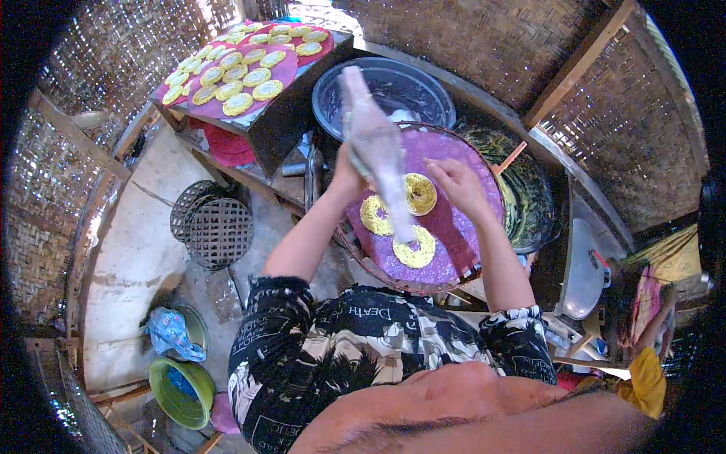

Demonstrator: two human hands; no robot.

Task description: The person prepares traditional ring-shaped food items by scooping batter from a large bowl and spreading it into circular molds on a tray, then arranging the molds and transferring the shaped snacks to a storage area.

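Observation:
My left hand (350, 175) is closed around a long whitish bag (374, 144), shaped like a piping bag and blurred by motion. Its narrow lower end hangs over a yellow ring of dough (413, 259) at the near side of a round woven tray (344, 234). Purple sheeting (378, 256) lines the tray. Two more yellow pieces lie there, a ring (365, 217) on the left and a fuller round (426, 194) farther back. To the right of the bag, my right hand (460, 185) hovers over the sheeting, fingers loosely bent and holding nothing I can see.
Behind the tray stands a large dark basin (325, 94) with pale residue. Several yellow rounds (257, 76) cover pink sheets on a far-left table. A dark bucket (538, 193) borders the tray's right. Woven racks (219, 231) and a green basin (189, 411) are at left.

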